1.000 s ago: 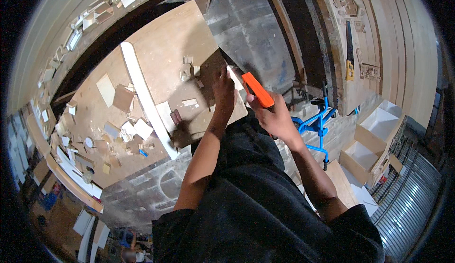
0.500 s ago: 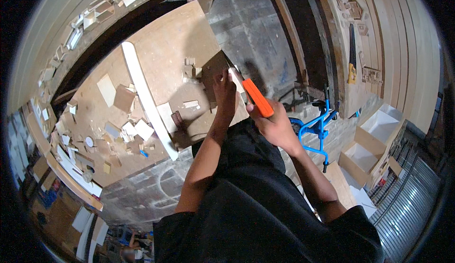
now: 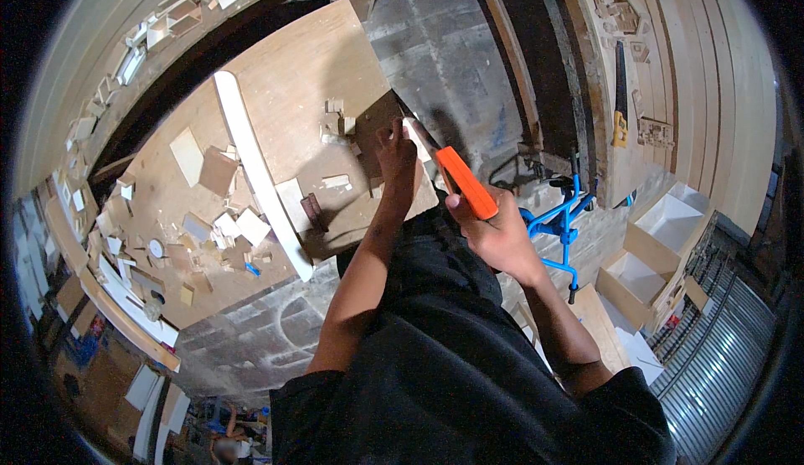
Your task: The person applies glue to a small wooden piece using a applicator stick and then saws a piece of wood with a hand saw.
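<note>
My right hand [image 3: 505,235] is wrapped round the orange handle [image 3: 466,183] of a handsaw. Its dark blade [image 3: 425,136] slants up and left along the table's edge. Against that edge, my left hand [image 3: 396,159] has its fingers bent onto a white piece [image 3: 416,140] beside the blade. The fingertips and much of this piece are partly hidden. Small wooden blocks [image 3: 337,121] lie on the table left of my left hand, and a brown grooved piece [image 3: 314,211] lies nearer to me.
A long white strip [image 3: 255,167] crosses the wooden table [image 3: 285,71]. Scattered offcuts [image 3: 239,229] lie left of it. To the right are a blue metal frame [image 3: 561,226], wooden boxes [image 3: 641,272] and a yellow-handled saw [image 3: 621,96] on another surface.
My right hand and the orange-handled saw have moved a little down and to the right, toward my body. My left hand has stayed almost in place at the white piece.
</note>
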`<state>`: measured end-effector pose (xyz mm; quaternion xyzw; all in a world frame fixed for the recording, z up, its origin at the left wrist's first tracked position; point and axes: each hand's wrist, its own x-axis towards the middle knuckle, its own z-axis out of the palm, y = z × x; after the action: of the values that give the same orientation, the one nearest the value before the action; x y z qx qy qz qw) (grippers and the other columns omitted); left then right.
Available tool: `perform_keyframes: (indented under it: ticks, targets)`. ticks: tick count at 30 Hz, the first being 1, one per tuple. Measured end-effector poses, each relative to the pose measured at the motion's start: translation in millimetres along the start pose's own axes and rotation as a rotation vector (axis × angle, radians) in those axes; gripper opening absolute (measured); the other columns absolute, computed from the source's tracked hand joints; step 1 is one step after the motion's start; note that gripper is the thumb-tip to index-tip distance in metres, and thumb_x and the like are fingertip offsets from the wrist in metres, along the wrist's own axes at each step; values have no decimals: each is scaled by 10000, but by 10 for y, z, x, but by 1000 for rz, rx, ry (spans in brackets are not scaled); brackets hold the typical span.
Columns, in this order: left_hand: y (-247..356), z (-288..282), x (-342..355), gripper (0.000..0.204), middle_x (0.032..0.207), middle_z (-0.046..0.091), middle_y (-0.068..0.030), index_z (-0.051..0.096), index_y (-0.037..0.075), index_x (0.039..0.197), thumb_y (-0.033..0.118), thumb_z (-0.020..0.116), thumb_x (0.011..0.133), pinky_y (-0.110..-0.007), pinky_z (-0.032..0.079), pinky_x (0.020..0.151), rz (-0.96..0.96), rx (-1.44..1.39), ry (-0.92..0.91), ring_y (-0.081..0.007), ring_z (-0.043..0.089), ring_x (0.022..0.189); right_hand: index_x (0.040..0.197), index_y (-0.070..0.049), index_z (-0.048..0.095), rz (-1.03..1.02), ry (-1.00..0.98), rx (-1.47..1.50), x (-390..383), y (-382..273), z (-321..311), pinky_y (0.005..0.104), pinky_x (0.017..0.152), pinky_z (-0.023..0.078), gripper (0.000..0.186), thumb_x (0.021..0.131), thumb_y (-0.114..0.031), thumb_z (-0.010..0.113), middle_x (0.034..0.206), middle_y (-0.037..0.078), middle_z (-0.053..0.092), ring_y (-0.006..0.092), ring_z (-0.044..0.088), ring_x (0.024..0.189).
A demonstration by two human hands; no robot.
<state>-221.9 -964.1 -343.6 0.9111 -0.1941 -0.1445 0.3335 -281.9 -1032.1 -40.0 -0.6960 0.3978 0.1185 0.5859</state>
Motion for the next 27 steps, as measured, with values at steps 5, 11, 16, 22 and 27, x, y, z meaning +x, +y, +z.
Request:
perform_keyframes:
  ticks: [5,11,16,22,27]
  targets:
    - [-114,96,9,270,1175,564,-142,573,33,1169,98,556,908,-515,510,772,-9,-112,-31,-381,523,1091,788,-31,545,9,18,-11,14,-83,1,263,464,331,376,974,-344,639,569,-44,458,47,431,513]
    - [45,-26,1,249,1295,543,-103,630,-32,1051,50,574,822,-513,508,806,44,61,59,-398,523,1089,787,-31,545,-97,59,-59,-95,32,32,257,448,309,384,979,-351,633,570,-51,449,47,418,501]
    - [-4,12,-9,267,1331,527,-83,633,-29,1046,40,559,798,-502,511,818,166,111,94,-374,500,1130,781,-36,537,-42,89,-11,168,190,105,257,465,297,375,989,-337,620,578,-62,439,39,402,518]
    - [148,-239,-3,286,1301,518,-111,624,-30,1072,35,569,799,-519,509,782,83,86,23,-392,503,1113,768,-33,533,-51,80,-13,185,190,137,268,458,289,372,1002,-317,593,567,-61,421,43,383,514]
    - [127,-266,-49,427,1323,498,-107,586,-17,1181,71,658,770,-499,498,831,99,125,-59,-365,506,1141,753,-45,535,-31,22,38,244,253,153,268,444,284,385,1002,-333,593,553,-64,404,36,381,501]
